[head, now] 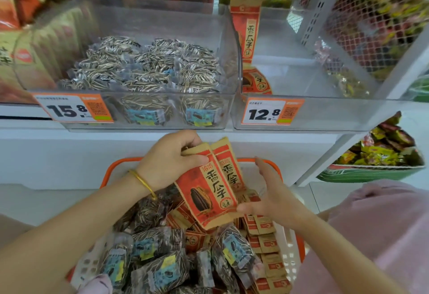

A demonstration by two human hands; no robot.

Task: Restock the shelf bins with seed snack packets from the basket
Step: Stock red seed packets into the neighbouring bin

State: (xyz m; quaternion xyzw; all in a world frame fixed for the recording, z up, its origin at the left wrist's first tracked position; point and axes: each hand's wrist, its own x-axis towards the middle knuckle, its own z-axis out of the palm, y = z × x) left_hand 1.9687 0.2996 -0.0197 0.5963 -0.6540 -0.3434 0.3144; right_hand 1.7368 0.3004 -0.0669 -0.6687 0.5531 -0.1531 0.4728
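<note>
basket level, nearest: orange-rimmed white plastic basket (123, 161), lower edge cut off by the frame. it held clear packets of striped seeds (148, 247) on the left and short kraft-paper packets (267, 242) on the right, heaped and overlapping, so no count was possible.

above basket: two red and kraft-brown paper seed packets (209, 191), fanned and tilted. left hand (171, 161), gold bangle (142, 181) on its wrist, had fingers and thumb curled and clamped on their top ends. right hand (271, 191) lay with straight fingers apart along their right edge, thumb at the lower corner.

shelf, farther: two clear plastic bins.
- left bin (139, 22): striped seed packets, blurred and uncounted, price label 15.8 (72, 108).
- right bin (325, 112): two matching red packets, one upright (246, 29), one low and half hidden (256, 82), price label 12.8 (271, 111).
</note>
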